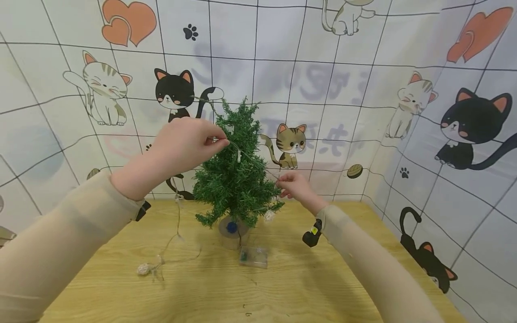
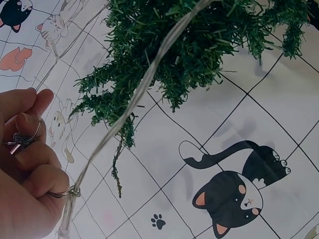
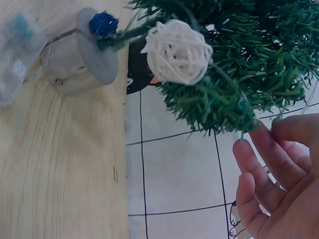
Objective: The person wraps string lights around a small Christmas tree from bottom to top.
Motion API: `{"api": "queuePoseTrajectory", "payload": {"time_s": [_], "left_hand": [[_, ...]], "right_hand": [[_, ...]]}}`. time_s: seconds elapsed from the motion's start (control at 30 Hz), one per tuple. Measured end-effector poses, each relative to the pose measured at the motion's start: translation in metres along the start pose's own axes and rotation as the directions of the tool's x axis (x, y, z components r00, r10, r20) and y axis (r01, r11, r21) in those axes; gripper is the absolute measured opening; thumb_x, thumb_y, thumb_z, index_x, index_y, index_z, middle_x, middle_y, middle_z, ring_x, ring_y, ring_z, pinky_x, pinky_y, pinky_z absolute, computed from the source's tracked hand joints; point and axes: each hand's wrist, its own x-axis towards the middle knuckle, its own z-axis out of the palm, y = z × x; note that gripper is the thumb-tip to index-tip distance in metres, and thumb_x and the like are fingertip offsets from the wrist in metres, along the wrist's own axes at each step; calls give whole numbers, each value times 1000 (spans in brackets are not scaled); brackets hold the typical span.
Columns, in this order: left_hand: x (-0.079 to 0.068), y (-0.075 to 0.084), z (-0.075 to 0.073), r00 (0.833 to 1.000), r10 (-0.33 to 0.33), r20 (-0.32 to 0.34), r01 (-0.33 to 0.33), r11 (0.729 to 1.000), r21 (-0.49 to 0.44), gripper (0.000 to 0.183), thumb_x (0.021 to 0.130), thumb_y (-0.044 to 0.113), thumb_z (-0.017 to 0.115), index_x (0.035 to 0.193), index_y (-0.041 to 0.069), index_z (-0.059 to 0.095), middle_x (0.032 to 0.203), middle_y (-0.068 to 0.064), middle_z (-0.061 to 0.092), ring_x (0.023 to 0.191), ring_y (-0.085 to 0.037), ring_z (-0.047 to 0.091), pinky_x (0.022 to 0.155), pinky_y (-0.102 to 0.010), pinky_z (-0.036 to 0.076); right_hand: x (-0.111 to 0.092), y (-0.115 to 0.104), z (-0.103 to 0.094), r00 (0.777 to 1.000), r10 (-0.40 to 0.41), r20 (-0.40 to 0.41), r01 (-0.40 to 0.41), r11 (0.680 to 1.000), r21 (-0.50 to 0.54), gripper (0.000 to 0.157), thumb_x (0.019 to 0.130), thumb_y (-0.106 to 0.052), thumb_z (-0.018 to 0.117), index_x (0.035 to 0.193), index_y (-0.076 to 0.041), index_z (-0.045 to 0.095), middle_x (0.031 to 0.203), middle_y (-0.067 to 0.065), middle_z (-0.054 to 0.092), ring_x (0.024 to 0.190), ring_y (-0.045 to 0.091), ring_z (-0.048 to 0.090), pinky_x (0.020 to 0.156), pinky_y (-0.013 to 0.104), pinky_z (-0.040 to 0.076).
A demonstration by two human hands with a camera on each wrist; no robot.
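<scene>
A small green artificial Christmas tree point(image 1: 242, 184) stands upright at the middle of the table. My left hand point(image 1: 181, 141) is in front of its upper left side, thumb and forefinger pinching the thin wire of a string of lights point(image 2: 144, 82). The wire runs across the tree, down to my right hand point(image 1: 297, 188), which pinches it beside the lower right branches. In the right wrist view, those fingertips meet at a branch tip. A white woven ball point(image 3: 179, 52) on the string hangs below the right-hand branches.
A clear battery box point(image 1: 253, 257) lies in front of the tree's round base point(image 1: 229, 241), which bears a blue tuft point(image 1: 232, 227). More string trails down the left to another woven ball point(image 1: 143, 269) on the wooden table point(image 1: 291, 287). Behind hangs a cat-patterned cloth point(image 1: 274, 80).
</scene>
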Motion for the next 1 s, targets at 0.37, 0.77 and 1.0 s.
{"api": "queuePoseTrajectory", "payload": {"time_s": [0.37, 0.77, 1.0], "left_hand": [[8, -16, -14, 991, 28, -134, -16, 996, 88, 20, 97, 21, 57, 92, 15, 75, 61, 1, 57, 50, -18, 44, 50, -36, 38], [29, -11, -31, 992, -8, -127, 24, 991, 131, 27, 100, 28, 51, 100, 18, 76, 71, -1, 65, 50, -21, 48, 41, -34, 31], [40, 0, -34, 995, 24, -100, -7, 986, 169, 27, 100, 33, 51, 105, 21, 75, 80, -1, 69, 52, -20, 52, 41, -35, 34]], "right_hand": [[5, -13, 3, 999, -3, 48, 3, 1000, -6, 30, 98, -20, 56, 123, -4, 63, 118, 14, 63, 89, 20, 62, 71, 34, 53], [-14, -72, -43, 976, -208, 65, 216, 965, -146, 31, 96, -19, 54, 123, -8, 61, 107, 12, 67, 94, 28, 64, 77, 40, 50], [-27, -139, -51, 908, -407, 104, 414, 908, -65, 24, 97, -19, 60, 116, -5, 62, 119, 8, 64, 107, 21, 60, 90, 43, 46]]}}
